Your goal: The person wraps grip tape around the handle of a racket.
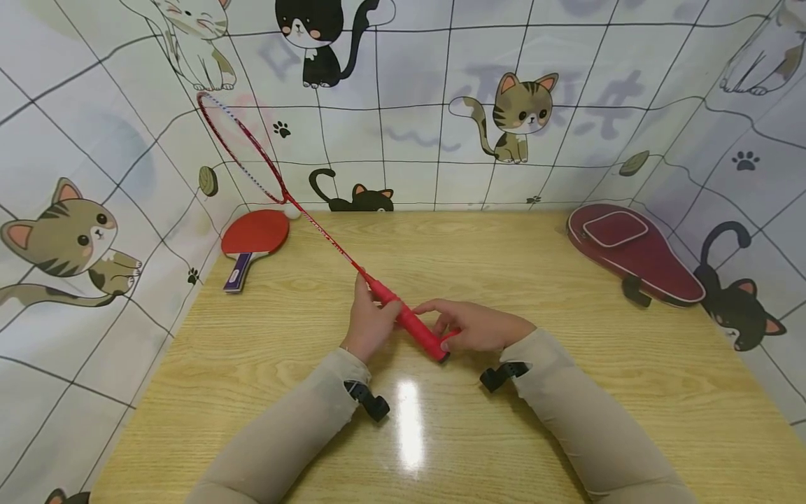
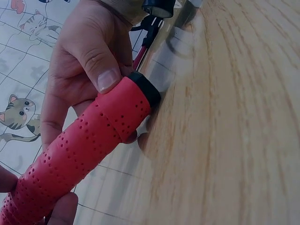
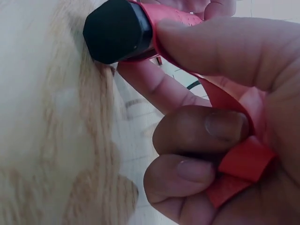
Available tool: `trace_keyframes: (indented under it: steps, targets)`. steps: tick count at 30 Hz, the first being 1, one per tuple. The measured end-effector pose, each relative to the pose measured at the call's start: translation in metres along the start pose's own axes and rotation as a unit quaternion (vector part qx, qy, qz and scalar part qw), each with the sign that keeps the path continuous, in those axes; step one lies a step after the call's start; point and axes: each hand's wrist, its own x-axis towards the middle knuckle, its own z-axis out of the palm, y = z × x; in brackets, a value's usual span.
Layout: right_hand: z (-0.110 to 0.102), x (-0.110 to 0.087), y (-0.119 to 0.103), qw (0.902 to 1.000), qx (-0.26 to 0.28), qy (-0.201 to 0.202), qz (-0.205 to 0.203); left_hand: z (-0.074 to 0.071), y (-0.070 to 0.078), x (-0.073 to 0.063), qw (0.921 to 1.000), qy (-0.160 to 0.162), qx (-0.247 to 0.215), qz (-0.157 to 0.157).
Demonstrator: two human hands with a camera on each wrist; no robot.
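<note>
A red badminton racket [image 1: 327, 238] slants across the table, its head up at the back left and its handle end toward me. Its handle is wrapped in red perforated grip tape [image 2: 84, 140] and ends in a black butt cap [image 3: 117, 30]. My left hand [image 1: 371, 325] grips the upper part of the handle with thumb and fingers. At the butt end, the thumb of my right hand [image 1: 481, 325] presses on the wrap. The curled fingers of that hand hold a loose, folded tail of red tape [image 3: 246, 159], which runs up to the handle.
A red table tennis paddle [image 1: 258, 231] lies at the back left, with a small white round thing [image 1: 292, 210] beside it. At the back right lies a dark red paddle case [image 1: 620, 252]. Cat-patterned cloth walls [image 1: 409, 126] border the wooden table [image 1: 491, 266].
</note>
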Motion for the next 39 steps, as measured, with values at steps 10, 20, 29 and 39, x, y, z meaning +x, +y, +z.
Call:
trace_keyframes:
  steps: [10,20,29,39]
  targets:
    - [-0.0025,-0.0009,-0.0020,0.9974,-0.064,0.027,0.021,0.0006,-0.0026,-0.0002,1.0000,0.003,0.001,0.004]
    - [-0.0021,0.0008,-0.0014,0.9988,-0.038,0.022,0.023,0.0018,-0.0008,-0.0006,0.9998,-0.002,-0.019,0.001]
    - [-0.0007,-0.0001,-0.0033,0.9985,-0.035,0.018,0.038,0.0018,-0.0017,0.0015,0.9996,0.002,-0.027,-0.012]
    - [-0.0010,-0.0018,-0.0052,0.9984,-0.030,0.016,0.044,0.0020,-0.0018,0.0017,0.9985,0.006,-0.051,-0.018]
